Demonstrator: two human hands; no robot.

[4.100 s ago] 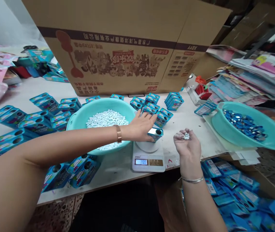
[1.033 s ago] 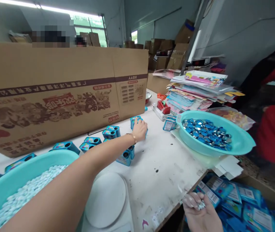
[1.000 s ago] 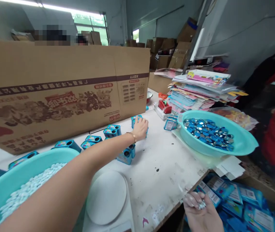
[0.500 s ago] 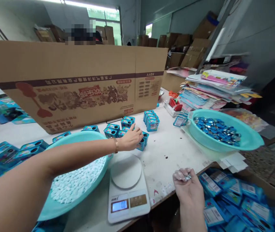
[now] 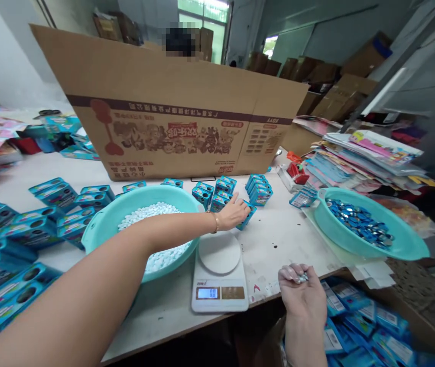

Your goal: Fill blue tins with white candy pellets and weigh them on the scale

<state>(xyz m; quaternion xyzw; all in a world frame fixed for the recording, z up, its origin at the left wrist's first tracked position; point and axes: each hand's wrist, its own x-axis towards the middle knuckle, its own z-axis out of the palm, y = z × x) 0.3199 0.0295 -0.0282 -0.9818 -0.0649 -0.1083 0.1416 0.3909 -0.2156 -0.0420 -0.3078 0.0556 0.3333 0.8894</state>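
My left hand (image 5: 234, 213) reaches across the white table and grips a small blue tin (image 5: 247, 215) just behind the digital scale (image 5: 219, 271). The scale's round plate is bare. Over the table's front edge my right hand (image 5: 302, 293) is cupped around a few white candies (image 5: 302, 278). A teal basin of white candies (image 5: 152, 226) sits left of the scale, under my left forearm. More blue tins (image 5: 259, 189) stand in short rows behind my left hand.
A big cardboard box (image 5: 171, 120) stands along the back. A second teal basin with blue lids (image 5: 362, 227) sits at the right, stacked printed sheets (image 5: 358, 158) behind it. Many blue tins (image 5: 19, 229) cover the table's left side. Blue packets (image 5: 366, 326) fill a box below right.
My left hand drew back from the far row of tins to a tin just behind the scale. The view swung left and down. My right hand kept its candies.
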